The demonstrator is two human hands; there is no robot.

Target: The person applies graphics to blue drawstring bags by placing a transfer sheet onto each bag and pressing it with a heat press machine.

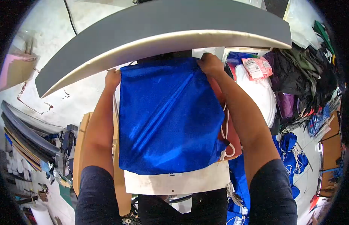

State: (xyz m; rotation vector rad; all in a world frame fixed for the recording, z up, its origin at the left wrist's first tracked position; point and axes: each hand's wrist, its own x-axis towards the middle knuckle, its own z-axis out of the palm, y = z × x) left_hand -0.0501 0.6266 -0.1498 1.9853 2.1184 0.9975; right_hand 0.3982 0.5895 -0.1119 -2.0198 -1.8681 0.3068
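Note:
A blue drawstring bag (167, 120) lies spread over a pale board (176, 183), whose near edge sticks out below it. At the bag's far left corner, my left hand (113, 78) is closed on the fabric edge. My right hand (211, 64) grips the far right corner, fingers curled and partly hidden. Diagonal creases run across the cloth from that corner. A white cord (227, 140) hangs at the bag's right side, over a reddish-brown surface (233, 137). Part of a dark letter shows at the bag's near edge.
A large grey panel (163, 24) with a pale curved edge spans the space beyond my hands. On the right are a pink-and-white packet (257, 68), dark cloths (298, 67) and blue bags (291, 161). Cardboard (82, 150) stands at left.

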